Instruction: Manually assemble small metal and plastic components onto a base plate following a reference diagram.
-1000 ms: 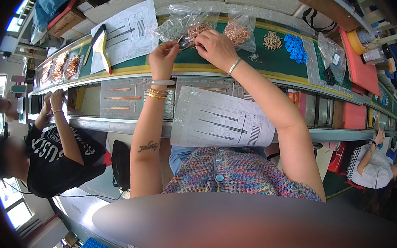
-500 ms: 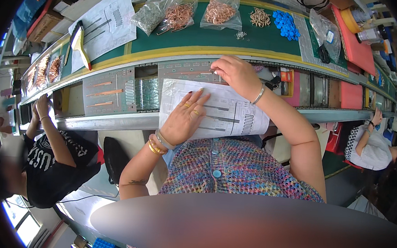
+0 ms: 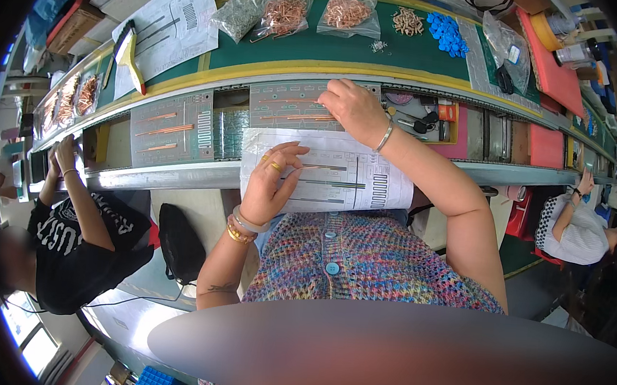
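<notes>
My right hand (image 3: 355, 111) reaches over a grey-green circuit board (image 3: 276, 89) with long thin copper strips (image 3: 285, 118) on it. Its fingers are bent and pinched together at the end of the upper strip; whatever lies between the fingertips is hidden. A printed drawing sheet (image 3: 389, 166) in a clear-looking sleeve lies in front of the board, overlapping its near edge. Above the sheet's left part is my left hand (image 3: 272, 183), fingers loosely curled, thumb apart, nothing in it.
A second board (image 3: 173, 133) with copper strips sits to the left. On the green bench behind lie bags of copper parts (image 3: 346, 13), a bag of small silvery parts (image 3: 236, 17), blue pieces (image 3: 447, 36) and a brush (image 3: 127, 58). A co-worker (image 3: 83, 248) sits at left.
My left hand has lifted its spread fingers off the sheet and curled them, shifting left. My right hand has moved slightly left over the board, and the sheet has slid a little left and nearer.
</notes>
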Available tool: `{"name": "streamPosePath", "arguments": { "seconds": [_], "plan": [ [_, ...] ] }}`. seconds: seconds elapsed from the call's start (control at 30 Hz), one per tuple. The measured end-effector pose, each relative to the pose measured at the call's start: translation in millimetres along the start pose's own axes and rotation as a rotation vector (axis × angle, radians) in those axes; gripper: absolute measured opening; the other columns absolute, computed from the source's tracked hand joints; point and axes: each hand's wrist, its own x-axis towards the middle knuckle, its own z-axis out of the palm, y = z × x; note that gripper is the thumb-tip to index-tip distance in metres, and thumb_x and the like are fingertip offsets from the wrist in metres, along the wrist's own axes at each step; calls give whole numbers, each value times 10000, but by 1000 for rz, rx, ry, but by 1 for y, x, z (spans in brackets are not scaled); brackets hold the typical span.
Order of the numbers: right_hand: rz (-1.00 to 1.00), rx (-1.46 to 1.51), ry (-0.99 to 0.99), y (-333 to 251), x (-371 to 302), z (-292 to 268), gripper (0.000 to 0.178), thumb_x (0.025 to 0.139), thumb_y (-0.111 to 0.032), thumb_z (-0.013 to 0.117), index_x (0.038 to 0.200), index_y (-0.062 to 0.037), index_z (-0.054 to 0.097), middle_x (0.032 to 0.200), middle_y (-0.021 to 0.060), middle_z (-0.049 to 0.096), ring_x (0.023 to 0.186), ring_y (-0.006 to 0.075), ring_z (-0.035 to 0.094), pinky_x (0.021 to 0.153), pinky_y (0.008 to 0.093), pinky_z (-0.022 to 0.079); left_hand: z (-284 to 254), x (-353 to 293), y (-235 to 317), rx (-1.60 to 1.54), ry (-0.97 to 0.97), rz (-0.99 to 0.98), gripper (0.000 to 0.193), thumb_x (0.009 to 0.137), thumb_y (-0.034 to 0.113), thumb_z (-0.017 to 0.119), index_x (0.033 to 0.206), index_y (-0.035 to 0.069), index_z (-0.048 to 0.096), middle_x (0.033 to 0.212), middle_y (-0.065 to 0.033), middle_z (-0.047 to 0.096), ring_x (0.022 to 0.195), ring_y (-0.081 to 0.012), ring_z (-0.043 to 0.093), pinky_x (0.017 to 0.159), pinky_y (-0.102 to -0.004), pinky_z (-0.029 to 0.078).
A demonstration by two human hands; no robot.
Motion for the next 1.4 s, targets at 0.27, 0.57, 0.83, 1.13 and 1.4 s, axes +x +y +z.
{"name": "streamPosePath", "arguments": {
  "seconds": [0.27, 0.57, 0.83, 1.13, 1.4],
  "plan": [
    [-70, -109, -4, 3, -5, 0, 156, 768, -79, 565, 910, -86, 630, 897, 31, 553, 869, 208, 559, 707, 306, 508, 4, 3, -4, 14, 30, -42, 136, 773, -25, 578, 888, 30, 529, 1091, -135, 621, 1049, -315, 564, 889, -386, 421],
    [90, 274, -4, -49, -50, -34, 206, 733, -98, 685, 934, -69, 647, 891, 51, 610, 813, 233, 575, 714, 338, 489, 12, 11, 4, 129, 43, 51, 137, 763, 3, 611, 879, 38, 546, 1071, -118, 622, 1031, -314, 568, 863, -387, 445],
    [220, 337, -44, -54, -67, -41, 176, 717, -86, 695, 879, -65, 629, 903, 38, 612, 823, 234, 588, 711, 341, 490, 24, 26, 10, 227, -42, 121, 152, 718, -10, 631, 841, 49, 564, 998, -84, 614, 1012, -298, 568, 833, -382, 458],
    [247, 324, -117, -42, -77, -45, 129, 767, -110, 645, 891, -81, 627, 807, 52, 581, 798, 248, 575, 701, 358, 483, 43, 22, 7, 554, -54, 144, 563, 705, 203, 711, 1221, 89, 517, 1369, -85, 430, 1321, -288, 335, 1066, -446, 301],
    [234, 175, 121, -14, -69, -50, 158, 739, -76, 663, 893, -98, 640, 777, 43, 556, 767, 240, 556, 670, 352, 475, 39, -27, 2, 747, -373, 244, 692, 775, 372, 624, 1371, 121, 378, 1474, -45, 301, 1381, -266, 233, 1131, -458, 155]
  ]
}}
